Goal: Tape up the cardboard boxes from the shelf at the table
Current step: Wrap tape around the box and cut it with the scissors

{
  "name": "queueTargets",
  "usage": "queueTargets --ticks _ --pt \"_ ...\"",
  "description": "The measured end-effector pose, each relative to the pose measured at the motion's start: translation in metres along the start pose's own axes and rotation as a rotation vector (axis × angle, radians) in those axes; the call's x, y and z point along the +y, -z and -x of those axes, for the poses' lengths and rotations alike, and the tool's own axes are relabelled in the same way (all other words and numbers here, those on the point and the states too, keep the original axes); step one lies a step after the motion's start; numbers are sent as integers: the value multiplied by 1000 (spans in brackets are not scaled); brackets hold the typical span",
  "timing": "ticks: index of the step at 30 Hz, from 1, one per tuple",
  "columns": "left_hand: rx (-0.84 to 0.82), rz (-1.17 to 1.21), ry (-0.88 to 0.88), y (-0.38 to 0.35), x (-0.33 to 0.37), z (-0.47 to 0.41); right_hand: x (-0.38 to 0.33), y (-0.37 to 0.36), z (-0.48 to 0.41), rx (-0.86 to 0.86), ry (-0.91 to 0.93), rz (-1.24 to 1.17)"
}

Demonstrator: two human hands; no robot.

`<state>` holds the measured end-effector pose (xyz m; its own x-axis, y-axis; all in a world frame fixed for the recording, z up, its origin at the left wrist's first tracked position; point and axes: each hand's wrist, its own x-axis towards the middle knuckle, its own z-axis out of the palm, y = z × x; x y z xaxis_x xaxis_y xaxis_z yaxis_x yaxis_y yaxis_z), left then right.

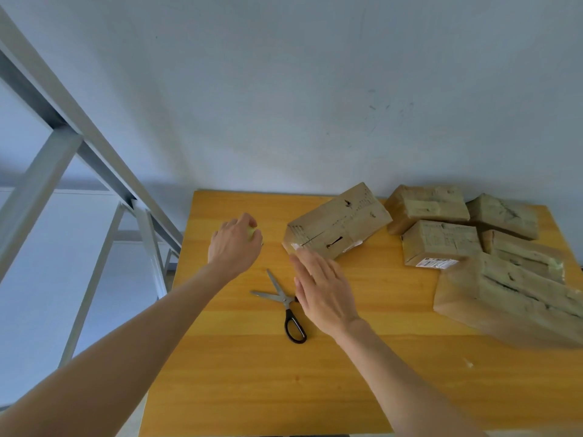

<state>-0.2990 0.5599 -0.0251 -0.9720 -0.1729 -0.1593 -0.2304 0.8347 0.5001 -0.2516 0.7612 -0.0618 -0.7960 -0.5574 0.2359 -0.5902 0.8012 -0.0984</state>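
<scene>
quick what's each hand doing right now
Left hand: curled round a small yellowish thing, mostly hidden.
Right hand: open, fingers straight, holding nothing.

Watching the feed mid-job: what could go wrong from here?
The scissors lie open on the table right beside the right hand; a sweep back might catch a blade. That flat hand reaches the box only at its near corner, so the box may swivel if it is pushed or pulled.
</scene>
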Motion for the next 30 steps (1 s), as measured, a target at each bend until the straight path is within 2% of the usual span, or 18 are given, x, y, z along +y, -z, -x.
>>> queueTargets --ticks 5,7,15,20,23,26,30 --pt "-15 17 9 -5 1 4 16 12 -28 -282 -106 81" --pt "-17 19 10 -8 1 4 17 10 -31 -326 -132 97" --pt "20 47 75 -11 12 1 -6 2 -48 -427 -252 167" --pt "23 40 117 -19 28 -4 -15 15 -57 -357 -320 -96" --pt "17 18 139 -27 37 -6 -5 17 -51 -344 -334 -199" --pt "4 37 192 -35 39 -6 9 18 -40 -359 -269 -170" --pt "22 106 269 -36 40 -6 39 19 -31 -400 -302 -127"
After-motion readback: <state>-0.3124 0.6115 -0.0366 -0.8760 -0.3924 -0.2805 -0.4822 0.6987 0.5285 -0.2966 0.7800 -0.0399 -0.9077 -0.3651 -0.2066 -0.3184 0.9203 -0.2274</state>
